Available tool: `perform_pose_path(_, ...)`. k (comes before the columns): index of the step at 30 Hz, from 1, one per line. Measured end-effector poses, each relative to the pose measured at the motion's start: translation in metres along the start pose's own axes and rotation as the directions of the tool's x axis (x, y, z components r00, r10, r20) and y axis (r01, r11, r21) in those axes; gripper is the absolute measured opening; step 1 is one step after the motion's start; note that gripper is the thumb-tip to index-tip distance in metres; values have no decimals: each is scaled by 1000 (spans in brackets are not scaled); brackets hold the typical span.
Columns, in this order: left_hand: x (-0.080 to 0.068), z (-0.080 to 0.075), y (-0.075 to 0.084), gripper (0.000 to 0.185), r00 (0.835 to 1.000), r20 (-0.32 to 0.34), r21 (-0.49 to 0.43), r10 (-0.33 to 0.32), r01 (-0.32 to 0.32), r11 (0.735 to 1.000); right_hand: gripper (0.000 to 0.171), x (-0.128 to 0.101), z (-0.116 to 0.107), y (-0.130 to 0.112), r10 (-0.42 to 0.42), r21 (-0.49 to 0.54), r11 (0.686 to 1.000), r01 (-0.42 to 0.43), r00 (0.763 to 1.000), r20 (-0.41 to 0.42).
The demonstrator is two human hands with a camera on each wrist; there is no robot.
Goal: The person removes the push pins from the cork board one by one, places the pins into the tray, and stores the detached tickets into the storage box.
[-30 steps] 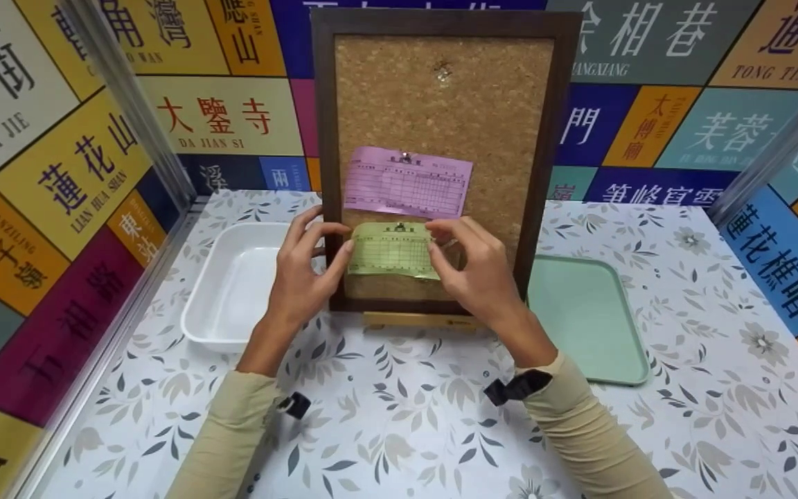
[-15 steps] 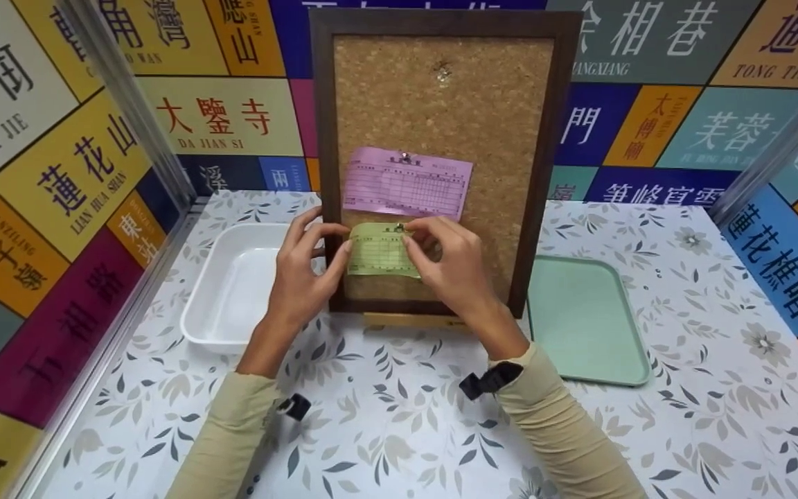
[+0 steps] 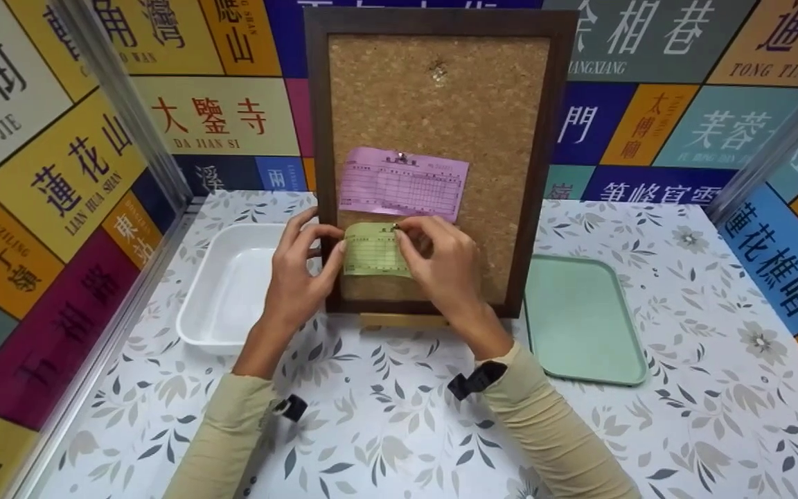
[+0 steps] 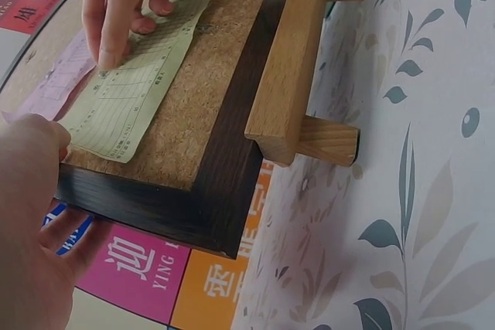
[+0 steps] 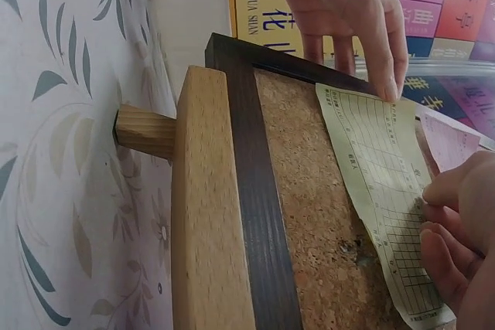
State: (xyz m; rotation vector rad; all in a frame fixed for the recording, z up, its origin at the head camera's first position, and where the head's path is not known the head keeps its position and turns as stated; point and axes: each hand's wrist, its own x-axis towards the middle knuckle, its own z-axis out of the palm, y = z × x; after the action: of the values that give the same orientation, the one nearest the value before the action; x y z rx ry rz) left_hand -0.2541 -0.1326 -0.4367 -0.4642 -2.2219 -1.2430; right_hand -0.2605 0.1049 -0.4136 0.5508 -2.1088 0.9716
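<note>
A cork board [image 3: 440, 104] in a dark frame stands on a wooden easel [image 3: 402, 320]. A pink slip [image 3: 402, 184] is pinned to it, with a green slip [image 3: 368, 251] just below. My left hand [image 3: 326, 239] grips the board's left frame edge, fingers behind it and thumb on the green slip's left edge [image 4: 100, 125]. My right hand [image 3: 402, 229] covers the slip's right half, its fingertips pinching a small pushpin at the slip's top edge. In the right wrist view the left hand's fingers [image 5: 387, 75] press the slip [image 5: 379, 168] against the cork.
A white tub [image 3: 233, 284] sits left of the board on the flowered tabletop [image 3: 385, 430]. A flat mint-green tray [image 3: 582, 319] lies to the right. Colourful sign walls close in at the back and both sides. Another pin [image 3: 438, 69] sits high on the cork.
My right hand has slid left across the green slip, from its right edge to the pin at its top. The left hand has kept its hold on the frame.
</note>
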Motion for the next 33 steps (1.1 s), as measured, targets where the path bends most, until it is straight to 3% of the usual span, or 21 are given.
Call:
perform_pose_path(8,0,1,0,21,1000,13,19,-19,19,1000,9,-4,5,1,5,-14,1000,-5,999,-43)
perform_pose_path(33,-1,2,-1,22,1000,7,23,2,-2,1000,6,-7,11,0,-22,-30,999,19,994,-108)
